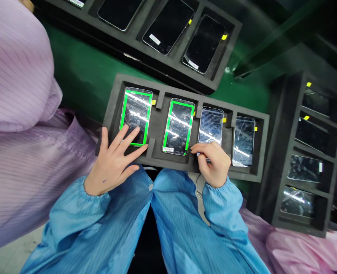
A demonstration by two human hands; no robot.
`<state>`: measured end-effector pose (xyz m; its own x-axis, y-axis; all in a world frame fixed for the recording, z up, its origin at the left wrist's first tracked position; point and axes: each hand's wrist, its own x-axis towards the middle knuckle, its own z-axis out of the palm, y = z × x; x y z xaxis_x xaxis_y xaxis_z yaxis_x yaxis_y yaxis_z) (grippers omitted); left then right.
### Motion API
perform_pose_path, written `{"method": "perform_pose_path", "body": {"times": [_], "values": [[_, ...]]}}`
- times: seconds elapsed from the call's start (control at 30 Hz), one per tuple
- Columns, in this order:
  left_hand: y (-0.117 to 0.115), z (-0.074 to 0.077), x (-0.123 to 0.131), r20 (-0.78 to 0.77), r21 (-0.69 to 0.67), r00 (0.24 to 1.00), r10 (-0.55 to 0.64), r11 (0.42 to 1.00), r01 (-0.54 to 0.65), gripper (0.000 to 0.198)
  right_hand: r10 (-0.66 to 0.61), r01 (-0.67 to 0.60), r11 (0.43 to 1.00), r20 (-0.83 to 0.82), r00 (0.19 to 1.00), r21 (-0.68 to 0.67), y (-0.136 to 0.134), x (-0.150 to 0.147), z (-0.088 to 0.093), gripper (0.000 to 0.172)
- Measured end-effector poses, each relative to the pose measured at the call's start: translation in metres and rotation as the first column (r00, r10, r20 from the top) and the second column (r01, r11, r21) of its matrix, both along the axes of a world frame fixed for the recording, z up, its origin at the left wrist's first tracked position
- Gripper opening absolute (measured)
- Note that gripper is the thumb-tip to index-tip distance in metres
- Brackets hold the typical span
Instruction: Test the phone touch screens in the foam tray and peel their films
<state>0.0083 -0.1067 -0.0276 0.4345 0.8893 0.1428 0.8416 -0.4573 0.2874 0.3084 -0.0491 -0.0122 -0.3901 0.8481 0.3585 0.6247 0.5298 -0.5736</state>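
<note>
A black foam tray (182,163) holds several smartphones in a row. My left hand (111,160) is open, fingers spread, over the lower part of the leftmost phone (135,110), whose screen shows a green frame. The second phone (178,125) has the same green frame. Near its lower right corner is the index fingertip of my right hand (214,163); I cannot tell if it touches. That hand's other fingers curl over the bottom of the third phone (211,123), which shows lines of text. At the right end lies the fourth phone (243,142), also with text.
Behind stands another foam tray (168,62) of dark-screened phones on the green table surface (80,64). More phones sit in a tray (299,224) at the right. A person's lilac sleeve (14,68) is close on the left; pink fabric (302,247) shows at lower right.
</note>
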Motion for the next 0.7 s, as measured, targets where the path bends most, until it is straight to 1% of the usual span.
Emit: {"method": "perform_pose_path", "body": {"times": [0.13, 0.2, 0.27, 0.43, 0.6, 0.7], "values": [[-0.0025, 0.0024, -0.0077, 0.075, 0.013, 0.992, 0.099, 0.995, -0.1, 0.056, 0.001, -0.001, 1.0, -0.001, 1.0, -0.006, -0.0004, 0.0003, -0.0002, 0.031], [-0.0019, 0.0033, -0.01, 0.08, 0.021, 0.99, 0.116, 0.993, -0.118, 0.055, 0.0, 0.0, 1.0, -0.006, 1.0, -0.008, -0.0006, 0.0003, 0.0, 0.031], [-0.0001, 0.0033, -0.0098, 0.071, 0.023, 0.993, 0.099, 0.995, -0.101, 0.055, 0.002, -0.002, 1.0, -0.011, 1.0, -0.007, -0.0008, 0.0003, 0.0005, 0.031], [0.0035, 0.0015, -0.0062, 0.008, 0.023, 1.0, 0.011, 1.0, -0.012, 0.055, 0.0, 0.0, 1.0, 0.0, 1.0, -0.014, -0.0009, -0.0001, 0.0019, 0.032], [0.0014, 0.0032, -0.0096, 0.038, 0.064, 0.998, 0.04, 0.997, -0.042, 0.054, 0.007, -0.007, 1.0, -0.001, 1.0, -0.017, -0.0004, -0.0004, 0.0028, 0.031], [0.001, 0.0042, -0.0095, 0.021, 0.049, 0.999, 0.049, 0.998, -0.05, 0.058, 0.013, -0.013, 1.0, -0.007, 1.0, -0.012, -0.0001, -0.0004, 0.0025, 0.03]]}}
